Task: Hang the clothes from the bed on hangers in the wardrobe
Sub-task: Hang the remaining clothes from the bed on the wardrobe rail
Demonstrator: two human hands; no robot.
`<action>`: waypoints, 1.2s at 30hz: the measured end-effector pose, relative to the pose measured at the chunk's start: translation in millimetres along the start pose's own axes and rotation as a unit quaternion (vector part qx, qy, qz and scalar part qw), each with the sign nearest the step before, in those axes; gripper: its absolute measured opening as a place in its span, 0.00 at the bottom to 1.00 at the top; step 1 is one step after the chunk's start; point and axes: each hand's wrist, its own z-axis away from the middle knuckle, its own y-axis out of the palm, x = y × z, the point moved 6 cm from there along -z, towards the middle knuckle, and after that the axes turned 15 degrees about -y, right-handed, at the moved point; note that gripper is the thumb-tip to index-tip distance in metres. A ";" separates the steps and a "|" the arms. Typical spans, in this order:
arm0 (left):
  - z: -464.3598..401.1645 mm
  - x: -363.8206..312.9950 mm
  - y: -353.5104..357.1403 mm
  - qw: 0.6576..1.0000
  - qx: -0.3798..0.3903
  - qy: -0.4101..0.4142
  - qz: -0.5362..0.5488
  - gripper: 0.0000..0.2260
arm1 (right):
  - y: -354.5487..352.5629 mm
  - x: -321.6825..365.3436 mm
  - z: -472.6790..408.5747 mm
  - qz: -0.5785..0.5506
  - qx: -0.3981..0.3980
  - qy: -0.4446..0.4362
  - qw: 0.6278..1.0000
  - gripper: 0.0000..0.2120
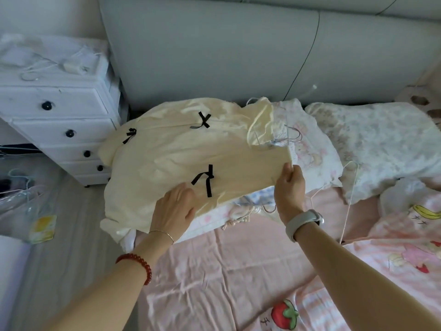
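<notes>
1. Near the head of the bed point(229, 271), on top of a pile of clothes, lies one cream satin garment point(167, 149) with three black ribbon bows point(204, 180) on it.
2. One right hand point(290, 187) pinches the garment's right edge, thumb on top and fingers curled under the cloth, so this grip is grasping the garment.
3. One left hand point(173, 209) rests flat on the garment's near edge beside the lowest bow, fingers straight and released, pressing the cloth without clasping it.
4. Under the cream garment sits a white printed garment with pink figures point(307, 142), and a blue checked piece point(257, 199) peeks out below the near edge.
5. At least two thin wire hangers show: one point(292, 137) lies on the printed garment just right of the cream collar, another point(350, 185) lies on the pink sheet further right.
6. One white floral pillow point(381, 139) lies to the right of the pile, against the grey padded headboard point(238, 56).
7. At the right, a pink quilt point(405, 247) carries a banana picture with small writing beside it too blurred to read; a strawberry print point(285, 312) on the sheet has characters below it, also unreadable.
8. The left wrist wears one red bead bracelet point(138, 265) and one thin bangle point(164, 234); the right wrist wears one white band point(304, 222).
9. Left of the bed stands one white chest of drawers point(59, 120) with five black knobs visible.
10. On the floor beside it lie more hangers point(21, 182) and a clear bag with a yellow label point(43, 226), its text illegible.
</notes>
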 end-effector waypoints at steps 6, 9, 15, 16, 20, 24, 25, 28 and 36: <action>1.3 -39.0 -71.1 0.980 -0.004 -0.016 0.197 0.32 | -33.7 81.4 31.9 -0.006 0.041 -0.187 0.982 0.16; 16.4 -51.6 -137.8 0.960 -0.050 0.014 0.275 0.35 | -56.5 125.1 55.6 -0.019 0.064 -0.280 0.958 0.11; 57.0 -54.7 -295.7 0.944 -0.264 0.016 0.198 0.30 | -125.1 191.0 106.9 -0.120 0.073 -0.286 0.948 0.16; 67.4 -56.0 -317.9 0.941 -0.284 0.015 0.185 0.30 | -142.7 200.5 116.4 -0.126 0.067 -0.301 0.943 0.17; 121.5 -71.0 -379.8 0.951 -0.288 0.001 0.109 0.29 | -223.2 238.1 159.1 -0.139 0.077 -0.350 0.923 0.19; 193.9 -80.6 -404.8 0.960 -0.270 0.004 0.074 0.19 | -300.8 271.0 218.3 -0.109 0.086 -0.392 0.909 0.15; 215.7 -83.8 -410.5 0.957 -0.275 0.017 0.088 0.16 | -318.2 273.0 232.3 -0.107 0.084 -0.396 0.908 0.15; 287.1 -91.1 -421.5 0.951 -0.274 0.016 0.139 0.12 | -357.1 265.5 270.6 -0.060 0.106 -0.401 0.908 0.17; 465.9 -121.1 -393.8 0.981 -0.183 -0.057 0.009 0.14 | -375.1 223.7 357.1 0.183 0.158 -0.349 0.905 0.18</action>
